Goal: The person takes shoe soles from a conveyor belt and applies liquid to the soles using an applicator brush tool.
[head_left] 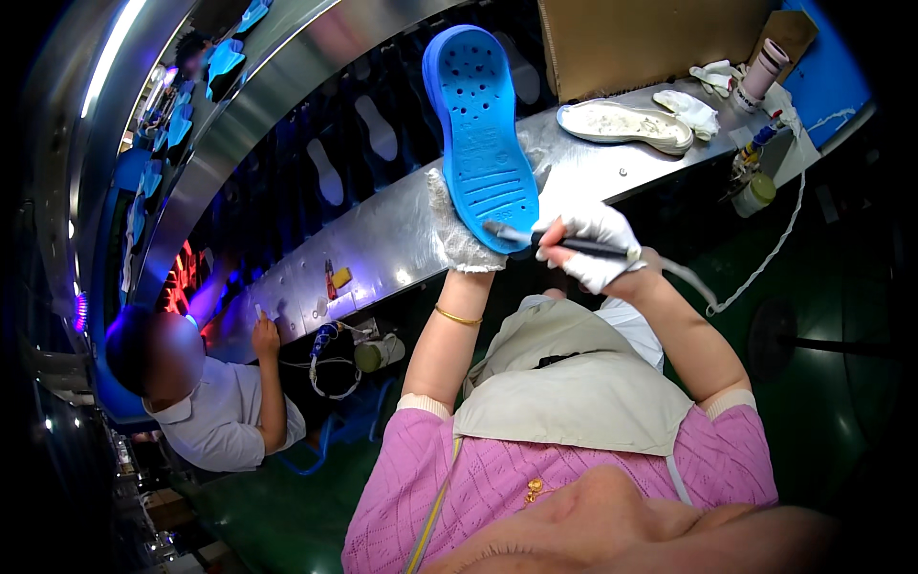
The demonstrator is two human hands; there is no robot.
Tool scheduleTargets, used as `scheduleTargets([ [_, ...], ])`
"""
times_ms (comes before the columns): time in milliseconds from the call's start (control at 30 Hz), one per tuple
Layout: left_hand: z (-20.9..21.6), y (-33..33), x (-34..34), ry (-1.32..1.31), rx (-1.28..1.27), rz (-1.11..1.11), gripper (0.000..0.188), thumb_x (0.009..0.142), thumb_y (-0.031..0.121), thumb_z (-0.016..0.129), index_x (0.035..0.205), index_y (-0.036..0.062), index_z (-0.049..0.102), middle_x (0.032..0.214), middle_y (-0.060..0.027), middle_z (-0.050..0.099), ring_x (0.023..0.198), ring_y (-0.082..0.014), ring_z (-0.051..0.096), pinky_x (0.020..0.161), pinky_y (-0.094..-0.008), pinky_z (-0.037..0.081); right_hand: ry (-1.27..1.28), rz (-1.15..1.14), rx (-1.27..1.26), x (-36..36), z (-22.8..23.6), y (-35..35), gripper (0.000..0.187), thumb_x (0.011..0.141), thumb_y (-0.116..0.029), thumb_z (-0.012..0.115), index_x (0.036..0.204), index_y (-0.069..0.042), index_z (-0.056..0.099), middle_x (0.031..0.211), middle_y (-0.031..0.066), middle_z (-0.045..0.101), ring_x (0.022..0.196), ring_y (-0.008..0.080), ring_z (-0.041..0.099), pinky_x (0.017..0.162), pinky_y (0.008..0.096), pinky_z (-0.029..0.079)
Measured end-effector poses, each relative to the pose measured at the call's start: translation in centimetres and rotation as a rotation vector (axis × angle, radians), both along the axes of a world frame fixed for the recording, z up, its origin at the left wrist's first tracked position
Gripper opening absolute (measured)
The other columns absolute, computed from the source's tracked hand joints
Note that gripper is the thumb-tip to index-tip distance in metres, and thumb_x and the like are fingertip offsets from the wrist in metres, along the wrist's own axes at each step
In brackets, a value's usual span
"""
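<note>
My left hand (453, 230), in a grey knitted glove, holds a blue shoe sole (486, 158) from beneath and along its left side, so its fingers are mostly hidden. Holes dot the sole's toe end, which points away from me; grooves cross the heel end. My right hand (595, 247), in a white glove with bare fingertips, is closed round the black handle of a brush (574, 243). The brush tip lies over the heel of the sole, apparently touching it. A pale tube trails from the handle's back end.
A metal bench (382, 239) runs under the sole. Right lie a white sole (622, 126), a white cloth (690, 111) and a pink cylinder (762, 72). A cardboard sheet (650, 43) stands behind. A jar (755, 194) hangs at the edge. A co-worker (215, 402) sits left.
</note>
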State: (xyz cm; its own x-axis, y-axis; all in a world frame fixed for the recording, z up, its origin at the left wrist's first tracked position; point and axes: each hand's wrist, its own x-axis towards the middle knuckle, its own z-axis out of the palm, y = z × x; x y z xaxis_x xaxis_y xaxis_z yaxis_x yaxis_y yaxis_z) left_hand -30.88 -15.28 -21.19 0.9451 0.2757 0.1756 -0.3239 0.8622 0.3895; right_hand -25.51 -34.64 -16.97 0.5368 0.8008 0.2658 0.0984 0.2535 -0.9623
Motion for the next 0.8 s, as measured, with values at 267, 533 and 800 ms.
scheduleTargets([
  [267,2.2,0.6,0.4,0.088,0.042,-0.025,0.076,0.091,0.064,0.046,0.141,0.0068,0.044,0.135,-0.0189,0.054,0.118,-0.0374,0.056,0.103,-0.0534,0.044,0.151,0.075,-0.086,0.6,0.0,-0.3,0.01,0.083,0.005,0.067,0.089,-0.003,0.064,0.088,0.0055,0.064,0.078,0.0117,0.062,0.075,0.0267,0.052],
  [533,3.9,0.8,0.7,0.05,0.033,-0.131,0.073,0.093,0.061,0.044,0.138,0.0045,0.048,0.129,-0.0195,0.059,0.111,-0.0363,0.062,0.097,-0.0504,0.05,0.295,0.203,-0.042,-0.4,-0.2,-1.7,0.014,0.082,0.001,0.071,0.091,-0.004,0.061,0.092,0.0071,0.067,0.08,0.0132,0.066,0.074,0.0275,0.054],
  [800,5.0,1.2,1.4,0.225,0.094,-0.277,0.066,0.095,0.053,0.05,0.128,-0.0043,0.053,0.116,-0.0237,0.064,0.098,-0.0357,0.067,0.086,-0.0465,0.057,-0.401,-0.009,-0.011,1.7,0.7,0.7,0.02,0.074,0.006,0.071,0.086,-0.008,0.062,0.097,0.0074,0.064,0.087,0.0203,0.063,0.08,0.03,0.052],
])
